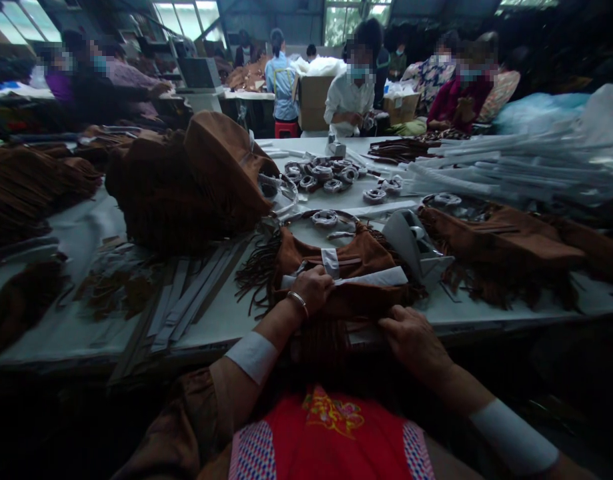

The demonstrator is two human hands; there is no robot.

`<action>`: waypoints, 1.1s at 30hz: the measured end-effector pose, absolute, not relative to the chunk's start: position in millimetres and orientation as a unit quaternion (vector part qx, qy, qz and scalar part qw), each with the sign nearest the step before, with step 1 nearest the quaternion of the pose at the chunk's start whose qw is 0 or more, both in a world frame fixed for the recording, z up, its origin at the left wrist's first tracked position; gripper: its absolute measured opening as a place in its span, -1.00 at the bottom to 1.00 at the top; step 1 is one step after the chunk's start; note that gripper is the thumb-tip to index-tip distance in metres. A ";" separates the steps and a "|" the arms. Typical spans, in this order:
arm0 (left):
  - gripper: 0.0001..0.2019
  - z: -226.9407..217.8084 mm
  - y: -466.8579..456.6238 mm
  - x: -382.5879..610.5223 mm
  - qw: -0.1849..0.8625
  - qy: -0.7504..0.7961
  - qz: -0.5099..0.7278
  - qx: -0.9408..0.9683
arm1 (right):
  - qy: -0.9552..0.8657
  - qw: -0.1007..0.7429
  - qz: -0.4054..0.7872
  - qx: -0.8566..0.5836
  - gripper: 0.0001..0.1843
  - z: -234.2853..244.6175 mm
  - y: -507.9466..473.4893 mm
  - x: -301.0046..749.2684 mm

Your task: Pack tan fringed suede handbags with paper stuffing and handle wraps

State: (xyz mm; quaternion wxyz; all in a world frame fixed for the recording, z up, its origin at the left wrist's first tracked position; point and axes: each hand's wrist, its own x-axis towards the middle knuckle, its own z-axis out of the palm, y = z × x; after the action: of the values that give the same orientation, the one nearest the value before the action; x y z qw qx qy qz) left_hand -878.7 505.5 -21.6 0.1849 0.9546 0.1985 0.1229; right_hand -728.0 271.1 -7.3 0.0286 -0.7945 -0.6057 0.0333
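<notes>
Remotely I've got my left grip [313, 290] on a white strip [373, 277] across the brown bag [359, 303], right grip [411, 333] at its near edge, can't tell if either's clamped.

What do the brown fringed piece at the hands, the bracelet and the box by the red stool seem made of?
Brown fringed piece: likely suede or imitation, matte with limp folds. Bracelet: probably polished metal, from its silvery glint. Box: apparently cardboard, dull with flat tan sides.
</notes>
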 end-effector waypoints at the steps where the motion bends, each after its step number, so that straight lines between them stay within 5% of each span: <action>1: -0.80 -21.6 505.5 -878.6 0.184 0.197 0.125 0.955 | -0.612 0.035 0.045 -0.789 -0.80 -6.8 270.0 -725.5; 15: -0.80 -23.6 506.4 -878.7 0.169 0.194 0.121 0.959 | -0.686 0.050 0.029 -0.725 -0.86 -2.1 274.6 -725.8; 24: -0.77 -25.9 506.9 -879.6 0.157 0.207 0.116 0.959 | -0.753 0.195 -0.041 -0.628 -0.81 -9.0 273.8 -782.8; 33: -0.75 -24.0 506.4 -880.3 0.156 0.207 0.113 0.959 | -0.743 0.182 0.018 -0.644 -0.80 4.2 263.1 -764.9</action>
State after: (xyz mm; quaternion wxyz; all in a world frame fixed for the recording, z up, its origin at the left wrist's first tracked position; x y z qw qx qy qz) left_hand -880.3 506.4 -24.0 0.1563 0.9591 0.2071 0.1130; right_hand -764.9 263.1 4.2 0.1823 -0.6440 -0.7428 0.0180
